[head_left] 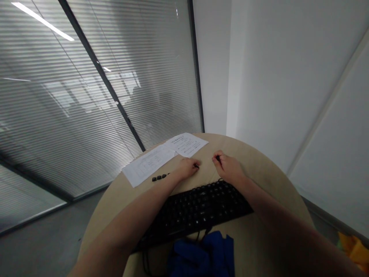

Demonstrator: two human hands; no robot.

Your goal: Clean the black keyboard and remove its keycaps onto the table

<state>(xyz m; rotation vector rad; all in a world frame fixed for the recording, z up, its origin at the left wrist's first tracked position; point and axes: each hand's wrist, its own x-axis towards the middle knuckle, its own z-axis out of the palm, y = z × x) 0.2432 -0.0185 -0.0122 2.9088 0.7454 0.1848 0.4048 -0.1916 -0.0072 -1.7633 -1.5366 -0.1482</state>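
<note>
A black keyboard lies across the round table below my hands, partly covered by my forearms. My left hand rests beyond the keyboard's far edge, its fingers closed round a small black keycap close to the tabletop. My right hand is closed just above the keyboard's far right part, with a small dark thing showing between thumb and fingers; its kind is too small to tell. Several loose black keycaps stand in a row left of my left hand, the row partly hidden by my left forearm.
Printed paper sheets lie along the far left of the round table. Blue cloth and a black cable lie at the near edge. A glass partition with blinds and a white wall stand close behind.
</note>
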